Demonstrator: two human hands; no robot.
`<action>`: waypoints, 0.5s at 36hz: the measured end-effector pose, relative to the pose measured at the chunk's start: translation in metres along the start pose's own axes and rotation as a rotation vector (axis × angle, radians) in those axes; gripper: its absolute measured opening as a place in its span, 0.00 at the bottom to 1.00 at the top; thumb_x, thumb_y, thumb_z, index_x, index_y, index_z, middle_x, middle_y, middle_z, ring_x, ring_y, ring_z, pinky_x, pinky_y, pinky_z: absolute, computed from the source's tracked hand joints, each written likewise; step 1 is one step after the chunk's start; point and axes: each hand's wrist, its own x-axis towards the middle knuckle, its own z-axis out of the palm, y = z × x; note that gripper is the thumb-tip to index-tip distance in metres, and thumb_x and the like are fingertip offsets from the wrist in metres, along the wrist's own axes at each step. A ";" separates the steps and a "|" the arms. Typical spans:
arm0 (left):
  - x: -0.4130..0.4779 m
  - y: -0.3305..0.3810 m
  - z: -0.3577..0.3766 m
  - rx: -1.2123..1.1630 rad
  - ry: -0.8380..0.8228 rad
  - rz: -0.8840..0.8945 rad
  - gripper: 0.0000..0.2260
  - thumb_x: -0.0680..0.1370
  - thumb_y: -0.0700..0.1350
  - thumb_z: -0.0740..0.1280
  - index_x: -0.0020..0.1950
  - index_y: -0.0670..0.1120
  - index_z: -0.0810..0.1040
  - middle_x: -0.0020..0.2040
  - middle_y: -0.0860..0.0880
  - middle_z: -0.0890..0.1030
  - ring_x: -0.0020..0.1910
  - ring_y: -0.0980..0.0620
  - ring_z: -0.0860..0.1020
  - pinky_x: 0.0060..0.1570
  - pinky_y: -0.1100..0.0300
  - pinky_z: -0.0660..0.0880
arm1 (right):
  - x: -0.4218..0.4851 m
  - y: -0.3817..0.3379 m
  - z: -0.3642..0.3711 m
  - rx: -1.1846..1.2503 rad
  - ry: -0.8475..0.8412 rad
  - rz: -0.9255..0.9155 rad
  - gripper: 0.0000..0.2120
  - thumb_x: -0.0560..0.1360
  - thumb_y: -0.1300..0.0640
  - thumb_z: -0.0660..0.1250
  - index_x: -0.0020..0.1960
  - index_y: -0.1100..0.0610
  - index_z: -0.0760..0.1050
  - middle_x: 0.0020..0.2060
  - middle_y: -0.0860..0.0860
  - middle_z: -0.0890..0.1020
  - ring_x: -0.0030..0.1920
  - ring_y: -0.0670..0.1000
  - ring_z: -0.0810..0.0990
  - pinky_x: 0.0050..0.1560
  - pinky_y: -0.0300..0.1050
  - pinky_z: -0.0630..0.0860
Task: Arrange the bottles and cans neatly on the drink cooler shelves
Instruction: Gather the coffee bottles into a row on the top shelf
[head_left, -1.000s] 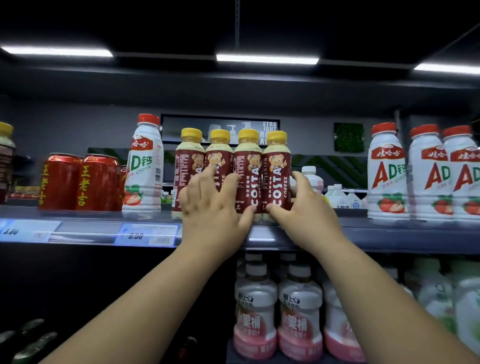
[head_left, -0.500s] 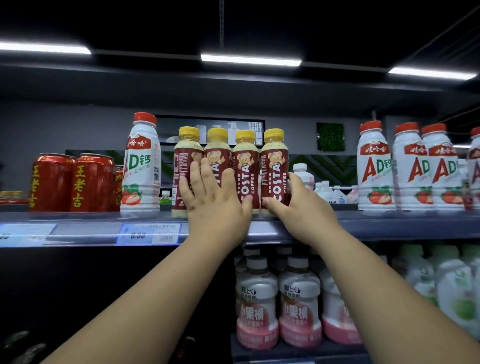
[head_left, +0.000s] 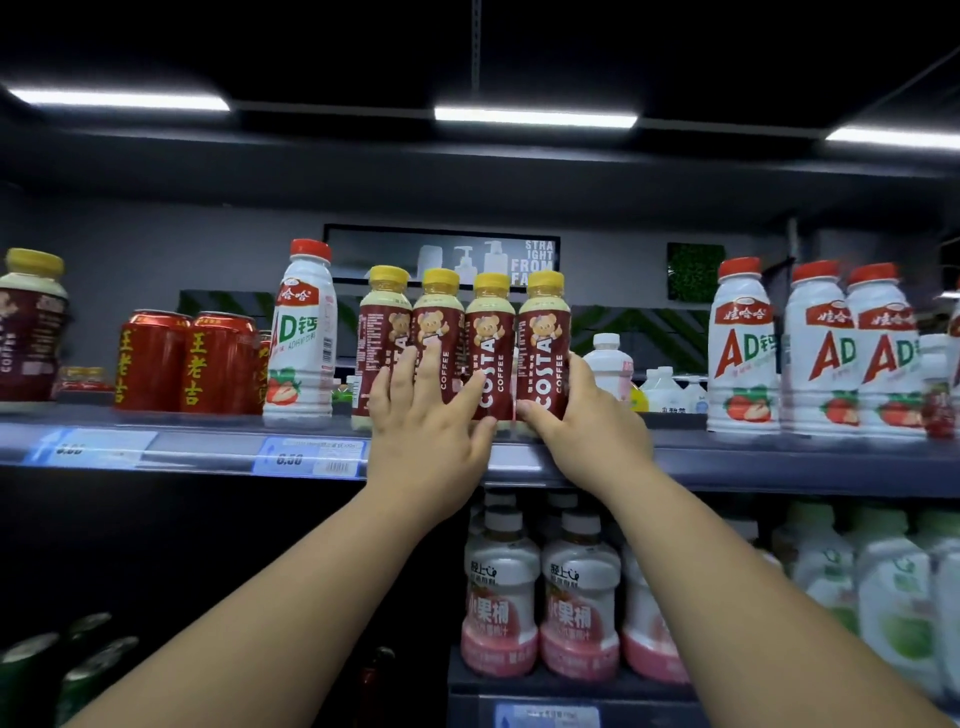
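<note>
Several Costa coffee bottles (head_left: 491, 332) with yellow caps stand in a tight row at the middle of the upper shelf (head_left: 208, 447). My left hand (head_left: 431, 431) presses flat, fingers straight, against the fronts of the left bottles. My right hand (head_left: 587, 415) cups the right side and base of the rightmost Costa bottle (head_left: 543, 332), thumb along its lower front. A white AD calcium milk bottle (head_left: 301, 338) stands just left of the row, then two red cans (head_left: 187, 358). More white AD bottles (head_left: 810, 348) stand at the right.
Another Costa bottle (head_left: 31, 322) stands at the far left edge. Small white bottles (head_left: 610, 364) sit behind the row. The lower shelf holds pink-and-white bottles (head_left: 540, 592) and green-labelled ones (head_left: 883, 597). Dark cans (head_left: 47, 670) lie at bottom left. Price tags (head_left: 311, 457) line the shelf edge.
My view has shifted a little, so the far-left Costa bottle shows again. Both hands stay against the Costa row, which has scarcely moved on the shelf.
</note>
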 end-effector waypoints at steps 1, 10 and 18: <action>-0.001 0.000 -0.001 0.002 0.004 -0.001 0.27 0.78 0.64 0.48 0.77 0.61 0.61 0.81 0.44 0.47 0.79 0.42 0.43 0.75 0.43 0.41 | 0.000 0.000 0.001 -0.005 -0.001 0.001 0.31 0.76 0.33 0.62 0.71 0.48 0.60 0.61 0.51 0.81 0.58 0.60 0.79 0.53 0.54 0.74; -0.010 0.007 -0.009 -0.050 -0.075 -0.100 0.23 0.81 0.62 0.53 0.75 0.62 0.63 0.81 0.45 0.45 0.79 0.43 0.40 0.76 0.43 0.38 | 0.002 0.002 0.002 -0.037 0.023 0.041 0.29 0.78 0.35 0.61 0.70 0.52 0.61 0.60 0.53 0.81 0.57 0.60 0.80 0.54 0.54 0.72; -0.013 0.004 -0.019 -0.107 -0.066 -0.098 0.22 0.80 0.62 0.56 0.74 0.60 0.64 0.81 0.46 0.47 0.78 0.45 0.40 0.75 0.44 0.39 | 0.009 -0.001 0.000 0.018 0.031 0.117 0.29 0.74 0.34 0.67 0.64 0.51 0.63 0.57 0.51 0.82 0.54 0.59 0.81 0.47 0.51 0.73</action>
